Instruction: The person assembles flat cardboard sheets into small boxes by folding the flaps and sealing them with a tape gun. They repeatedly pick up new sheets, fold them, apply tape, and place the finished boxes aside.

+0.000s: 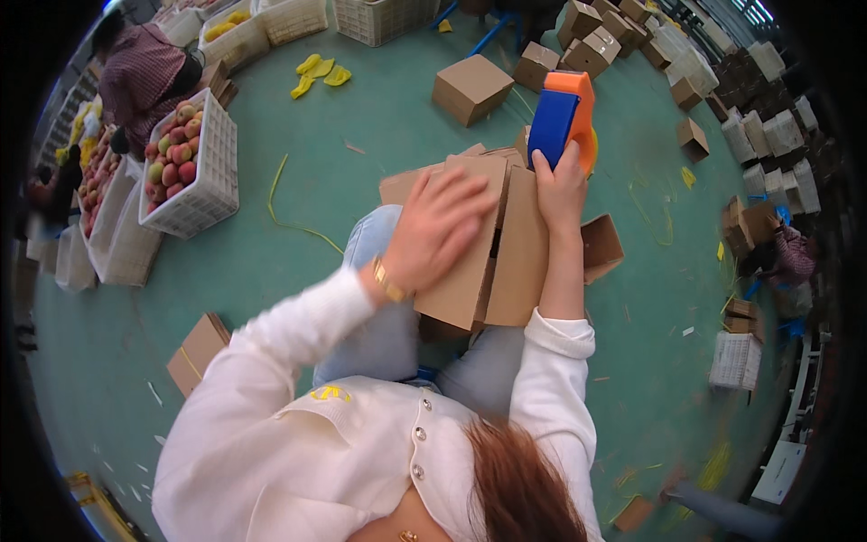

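A cardboard box point(521, 262) rests at my lap, its two top flaps folded inward with a narrow dark gap between them. My left hand point(441, 226) lies on the left flap, fingers stretched out and slightly blurred, holding nothing. My right hand point(562, 185) is closed around an orange and blue tape dispenser point(554, 122) at the far right end of the box. The right forearm runs along the right flap. Most of the dispenser's grip is hidden by my fingers, and the tape's end cannot be made out.
A closed carton point(471, 88) stands on the green floor ahead, with more cartons point(591, 52) behind it. An open carton point(601, 248) lies right of my box. White crates of apples point(194, 185) and a person point(149, 77) are at left. Flattened cardboard point(199, 352) lies nearer.
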`<state>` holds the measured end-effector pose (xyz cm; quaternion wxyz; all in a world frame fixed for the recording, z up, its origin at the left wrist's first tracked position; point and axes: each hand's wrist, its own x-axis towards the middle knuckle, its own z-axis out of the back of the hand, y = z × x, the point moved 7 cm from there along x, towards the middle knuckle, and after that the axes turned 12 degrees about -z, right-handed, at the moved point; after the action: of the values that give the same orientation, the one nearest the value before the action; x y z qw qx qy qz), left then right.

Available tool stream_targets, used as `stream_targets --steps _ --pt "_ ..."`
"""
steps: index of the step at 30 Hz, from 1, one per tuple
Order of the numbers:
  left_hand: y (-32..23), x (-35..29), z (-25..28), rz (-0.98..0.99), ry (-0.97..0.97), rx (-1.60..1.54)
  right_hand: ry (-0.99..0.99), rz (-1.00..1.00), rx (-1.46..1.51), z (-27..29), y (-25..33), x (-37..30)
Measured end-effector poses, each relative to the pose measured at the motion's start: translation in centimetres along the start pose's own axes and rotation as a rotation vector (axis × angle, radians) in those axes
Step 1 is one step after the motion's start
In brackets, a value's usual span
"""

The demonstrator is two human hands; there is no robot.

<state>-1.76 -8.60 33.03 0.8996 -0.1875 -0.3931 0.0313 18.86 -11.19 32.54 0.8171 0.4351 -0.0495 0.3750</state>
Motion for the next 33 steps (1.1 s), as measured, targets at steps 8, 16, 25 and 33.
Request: stream_targets --steps 8,16,25,33 --pt "-1.6 -3.5 -1.5 0.017 0.077 -0.123 0.041 -0.062 0.007 -0.5 -0.1 0.1" --pt "-1.2 -3.8 -1.6 -0.083 0.254 -0.119 0.083 -0.151 -0.104 -1.2 -1.4 0.4" --pt "-1.4 -3.6 -1.6 -0.087 0.27 -0.116 0.069 -0.181 -0.2 -1.2 -1.5 1.2" --pt "-1.1 -3.8 -1.4 -0.065 0.239 -0.152 -0.001 -0.097 -0.294 -1.0 -0.3 0.8"
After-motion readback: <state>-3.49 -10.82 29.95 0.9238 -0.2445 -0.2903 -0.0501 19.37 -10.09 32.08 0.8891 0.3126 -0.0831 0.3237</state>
